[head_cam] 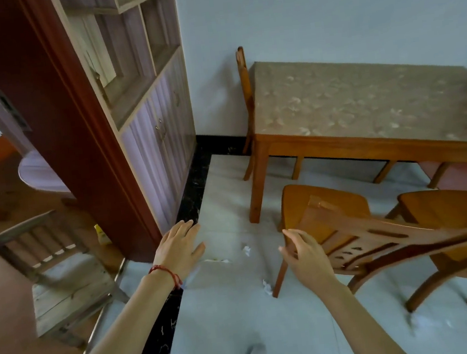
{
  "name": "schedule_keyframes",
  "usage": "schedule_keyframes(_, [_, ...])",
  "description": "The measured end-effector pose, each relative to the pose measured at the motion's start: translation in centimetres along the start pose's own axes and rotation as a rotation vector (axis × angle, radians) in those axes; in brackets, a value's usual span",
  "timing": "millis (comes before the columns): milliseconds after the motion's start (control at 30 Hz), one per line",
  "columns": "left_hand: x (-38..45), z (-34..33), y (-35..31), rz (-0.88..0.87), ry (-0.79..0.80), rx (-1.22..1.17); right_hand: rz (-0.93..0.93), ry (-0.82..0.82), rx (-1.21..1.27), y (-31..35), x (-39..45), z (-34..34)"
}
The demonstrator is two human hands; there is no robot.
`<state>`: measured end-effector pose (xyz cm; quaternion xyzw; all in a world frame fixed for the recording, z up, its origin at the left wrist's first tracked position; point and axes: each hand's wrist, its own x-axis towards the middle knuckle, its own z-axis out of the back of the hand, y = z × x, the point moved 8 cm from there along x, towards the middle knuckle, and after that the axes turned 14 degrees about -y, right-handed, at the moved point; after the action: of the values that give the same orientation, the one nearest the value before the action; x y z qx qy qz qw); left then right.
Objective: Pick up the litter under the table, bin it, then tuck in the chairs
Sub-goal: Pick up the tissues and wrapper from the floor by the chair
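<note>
White crumpled paper scraps lie on the pale floor: one (246, 250) between my hands, another (266, 287) by a chair leg, more (423, 322) at the lower right. A wooden chair (330, 224) stands pulled out from the wooden table (363, 103), and a second chair (452, 218) stands to its right. My right hand (305, 256) touches the left end of the near chair's backrest, fingers loosely curled, grip unclear. My left hand (180, 248), with a red string at the wrist, hovers open over the floor.
A third chair (245, 88) stands tucked at the table's far left, against the wall. A tall cabinet (142, 100) and a red-brown door frame (54, 124) rise on the left. A low wooden stool (57, 272) stands at the lower left. A black floor border (195, 181) runs along the cabinet.
</note>
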<state>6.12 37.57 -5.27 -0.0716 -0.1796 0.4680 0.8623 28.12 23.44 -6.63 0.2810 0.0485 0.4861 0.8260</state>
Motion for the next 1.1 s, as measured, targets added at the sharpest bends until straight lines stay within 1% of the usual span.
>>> schedule_keyframes(200, [6.1,-4.8,2.3,0.032,0.039,-0.01,-0.007,0.058,0.01,-1.7,6.2,-4.8])
schedule_keyframes(400, [12.0,-9.9,3.2,0.114,0.091,-0.085,-0.082,0.131,0.085,-3.5,13.3,-9.3])
schedule_keyframes(567, [16.0,-12.9,3.9,0.14,0.098,-0.099,-0.094,0.036,0.1,-4.5,18.3,-11.2])
schedule_keyframes(700, [17.2,-15.5,5.4,0.148,0.153,-0.093,-0.102,0.084,0.018,-6.0,19.8,-14.2])
schedule_keyframes(767, [17.6,-17.1,6.3,0.151,0.182,-0.106,-0.053,0.172,-0.058,-6.7,19.7,-16.4])
schedule_keyframes(800, [17.7,-17.9,6.7,0.147,0.195,-0.116,-0.059,0.198,-0.068,-7.3,19.6,-17.4])
schedule_keyframes(967, [17.5,-22.8,8.3,0.15,0.267,-0.153,-0.235,0.189,-0.017,-9.7,19.3,-21.4])
schedule_keyframes(1100, [16.7,-27.1,9.8,0.159,0.315,-0.152,-0.366,0.135,0.067,-11.6,18.7,-24.5])
